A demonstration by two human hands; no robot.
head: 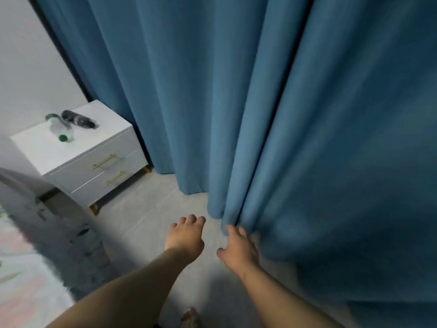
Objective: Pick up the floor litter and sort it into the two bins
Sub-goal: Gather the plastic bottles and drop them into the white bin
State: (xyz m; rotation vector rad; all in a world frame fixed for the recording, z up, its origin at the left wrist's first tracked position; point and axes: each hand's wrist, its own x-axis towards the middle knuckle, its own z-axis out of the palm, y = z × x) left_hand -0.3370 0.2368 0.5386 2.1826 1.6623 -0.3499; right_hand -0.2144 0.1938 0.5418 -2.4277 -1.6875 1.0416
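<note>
the left hand [186,235] is hovering over the grey floor [146,216] at lower centre, fingers loosely curled and holding nothing. the right hand [239,247] is touching the blue curtain [283,114] hem with spread fingers, gripping nothing. at left, a clear bottle [62,130] and a dark bottle [79,119] are lying on the white nightstand [42,152], whose drawers are sitting closed.
</note>
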